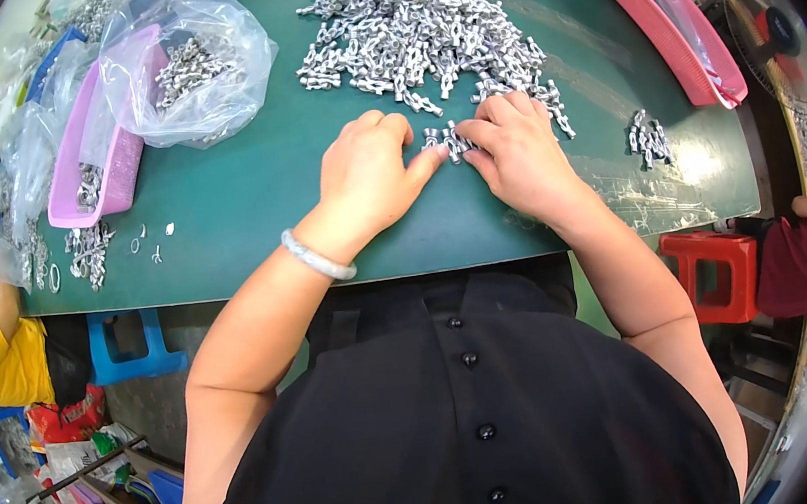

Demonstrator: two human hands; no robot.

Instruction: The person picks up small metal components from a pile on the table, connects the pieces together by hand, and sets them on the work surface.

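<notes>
On your right are a long pink plastic basket (662,41) and a red plastic stool (711,242); on your left, a blue plastic stool (141,367).

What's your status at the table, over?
Left hand and right hand at metal parts, grip unclear. Pile just beyond. Pink basket off right, clear of both hands.

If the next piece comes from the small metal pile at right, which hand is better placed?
Probably the right hand: it is nearer to that small metal pile. The left hand is farther, and both are at other pieces.
</notes>
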